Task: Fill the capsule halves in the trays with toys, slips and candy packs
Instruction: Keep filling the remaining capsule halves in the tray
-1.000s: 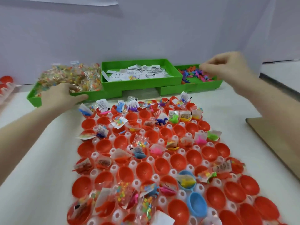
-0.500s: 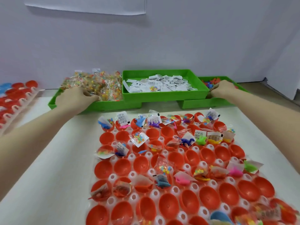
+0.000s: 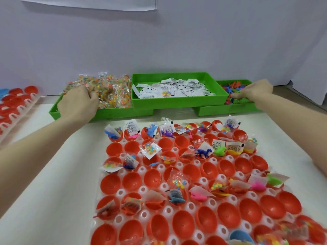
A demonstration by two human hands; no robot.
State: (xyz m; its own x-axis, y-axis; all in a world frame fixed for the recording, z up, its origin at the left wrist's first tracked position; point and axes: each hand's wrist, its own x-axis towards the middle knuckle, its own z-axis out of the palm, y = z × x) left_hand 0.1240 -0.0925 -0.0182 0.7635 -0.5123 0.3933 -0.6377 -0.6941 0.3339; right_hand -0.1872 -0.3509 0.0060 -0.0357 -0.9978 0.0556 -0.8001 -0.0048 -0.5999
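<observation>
Three green bins sit in a row across the far side of my view, and I've got a hand in two of them. My left hand (image 3: 77, 101) is at about 10 o'clock, palm down in the left green bin (image 3: 54, 113), fingers curled into the heap of clear candy packs (image 3: 113, 93). Looks like it's grabbing some, but the fingertips are buried, so I can't tell for sure what's actually held. My right hand (image 3: 254, 90) is out at 2 o'clock in the right green bin (image 3: 228, 110), fingers bent down into the pile of little plastic toys (image 3: 231, 88). Same deal there: the tips are hidden behind the knuckles, so no telling whether it's got one.

Between them at 12 o'clock is the middle green bin (image 3: 177, 103), sitting a bit higher than the other two and full of white printed slips (image 3: 177, 89), with one candy pack lying on top.

Right in front of me, from centre down to 6 o'clock, is the clear tray (image 3: 122, 191) of red capsule halves (image 3: 182, 221). The far rows mostly have stuff in them already, like a blue dinosaur toy (image 3: 203, 152) and a green one (image 3: 220, 151) beside it. Most near rows are bare red cups, plus one blue capsule half (image 3: 238, 237) at 5 o'clock.

Another tray of red halves (image 3: 16, 103) pokes in at 9 o'clock.
</observation>
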